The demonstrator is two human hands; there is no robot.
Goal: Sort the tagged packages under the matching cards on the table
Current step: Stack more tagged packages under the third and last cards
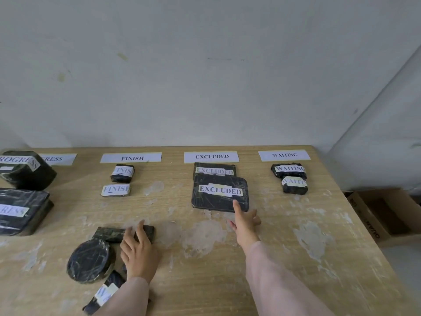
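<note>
Four white cards lie along the table's far edge: a partly hidden one ending in RESS (59, 159), FINISH (131, 158), EXCLUDED (211, 156) and WAITING (284, 155). Black wrapped packages with matching tags sit under each card. My right hand (245, 222) is open, its forefinger touching the near edge of the large EXCLUDED package (219, 192). My left hand (137, 249) rests with fingers spread on a flat dark package (114, 233) whose tag I cannot see. Beside it lie a round black package (90, 261) and a package with a W tag (104, 293), partly under my sleeve.
Two large packages (25, 169) (21, 210) tagged PROGRESS sit at the far left. A wall rises right behind the table (296, 236). An open cardboard box (382, 213) stands on the floor past the table's right edge.
</note>
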